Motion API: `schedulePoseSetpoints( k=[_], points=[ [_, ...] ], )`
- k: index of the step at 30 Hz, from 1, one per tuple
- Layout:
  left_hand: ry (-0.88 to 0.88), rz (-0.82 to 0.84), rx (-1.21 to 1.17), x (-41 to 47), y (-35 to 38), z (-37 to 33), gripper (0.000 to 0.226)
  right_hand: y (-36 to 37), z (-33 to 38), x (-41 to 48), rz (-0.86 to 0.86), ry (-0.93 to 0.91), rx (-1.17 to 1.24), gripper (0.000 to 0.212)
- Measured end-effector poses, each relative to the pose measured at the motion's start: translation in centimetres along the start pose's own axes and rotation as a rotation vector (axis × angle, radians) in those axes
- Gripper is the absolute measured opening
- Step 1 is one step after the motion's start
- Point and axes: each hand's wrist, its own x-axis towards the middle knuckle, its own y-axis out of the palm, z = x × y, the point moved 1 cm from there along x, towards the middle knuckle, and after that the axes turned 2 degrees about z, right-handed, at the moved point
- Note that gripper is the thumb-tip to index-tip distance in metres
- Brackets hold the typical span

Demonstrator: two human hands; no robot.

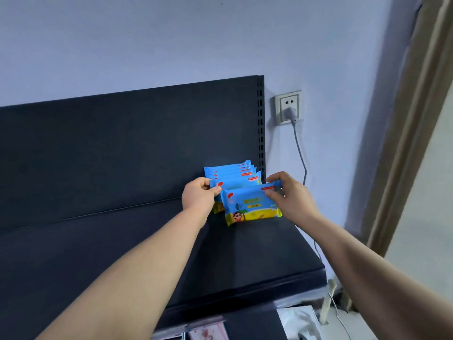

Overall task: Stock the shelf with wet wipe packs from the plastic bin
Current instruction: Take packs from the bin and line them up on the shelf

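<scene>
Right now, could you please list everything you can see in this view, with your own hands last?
wet wipe packs: about seven, blue and yellow, standing in a row at the shelf's right end
front pack: one, blue and yellow, nearest in that row
shelf: one, dark, with an upright back panel
wall socket: one, white, on the wall right of the back panel
plug and cable: one each, grey, hanging from the socket
door frame: one, beige, far right
goods below the shelf: blurred, cannot tell
left hand: one, pinches the left ends of the packs at the row's front
right hand: one, pinches the front pack's top right corner
</scene>
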Motion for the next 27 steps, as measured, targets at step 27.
schedulePoseSetpoints(
  k=[27],
  points=[
    [0.037, 0.063, 0.504, -1.0, 1.7, 1.5, 0.051, 4.2, -1.2, 3.7, 0.320, 0.055, -0.057, 0.046]
  ],
)
